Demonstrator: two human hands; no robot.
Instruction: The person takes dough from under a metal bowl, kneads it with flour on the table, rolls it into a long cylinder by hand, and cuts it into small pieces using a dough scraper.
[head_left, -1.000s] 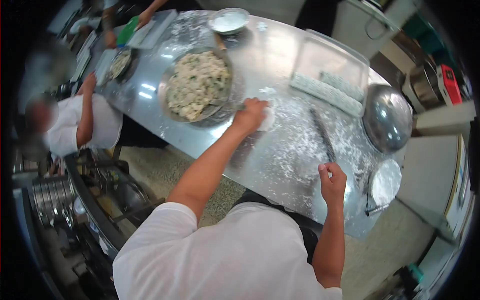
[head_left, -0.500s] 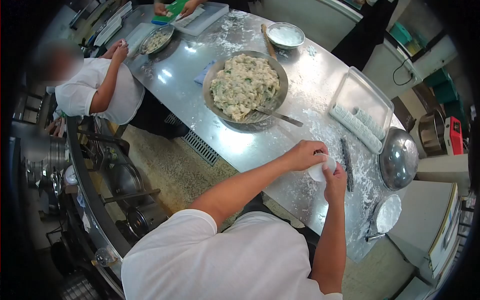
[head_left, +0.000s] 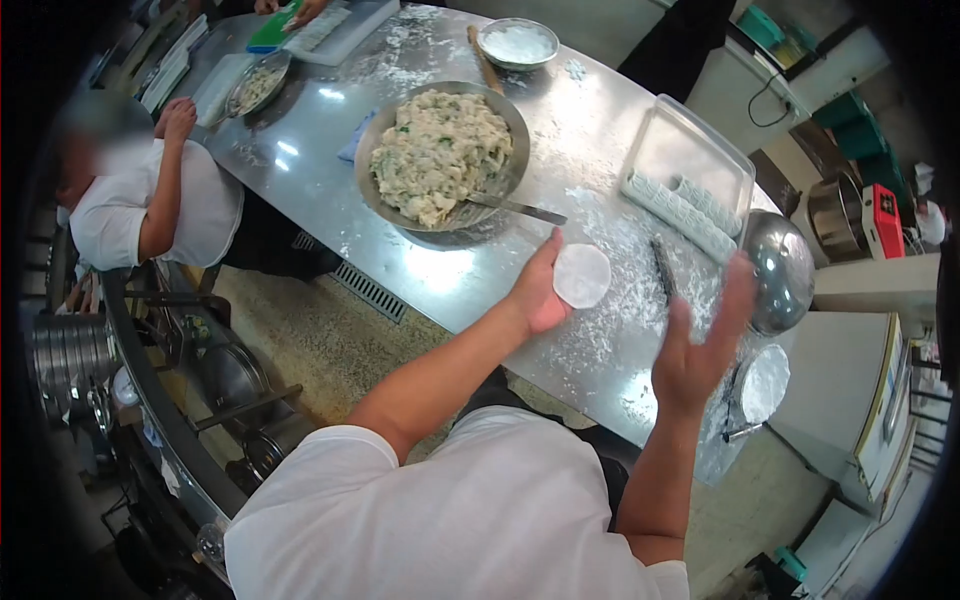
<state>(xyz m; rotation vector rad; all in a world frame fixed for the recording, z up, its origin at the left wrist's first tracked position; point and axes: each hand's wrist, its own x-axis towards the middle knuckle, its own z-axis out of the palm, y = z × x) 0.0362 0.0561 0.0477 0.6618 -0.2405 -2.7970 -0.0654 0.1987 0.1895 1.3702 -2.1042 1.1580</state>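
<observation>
A thin, round white wrapper (head_left: 583,276) rests on the fingers of my left hand (head_left: 539,292), above the floured steel table (head_left: 480,295). My right hand (head_left: 704,345) is empty and slightly blurred, its fingers spread, apart from the wrapper. Up and to the left of the wrapper stands a large metal bowl (head_left: 518,165) of pale filling with green bits. A flat metal utensil (head_left: 525,209) leans out over the bowl's edge toward my left hand. Between my hands, further back, a dark stick (head_left: 662,272) lies in the flour.
A clear tray (head_left: 668,118) holds rows of wrapped white pieces (head_left: 683,216). Beside it sits a metal dome (head_left: 778,270). Flour fills bowls at the back (head_left: 518,43) and right (head_left: 765,384). A co-worker (head_left: 165,205) stands left; another person's hands (head_left: 308,12) show behind.
My hands have separated. The wrapper, between both hands half a second ago, now lies on my left hand alone. My right hand has opened and moved right. The whole view has shifted.
</observation>
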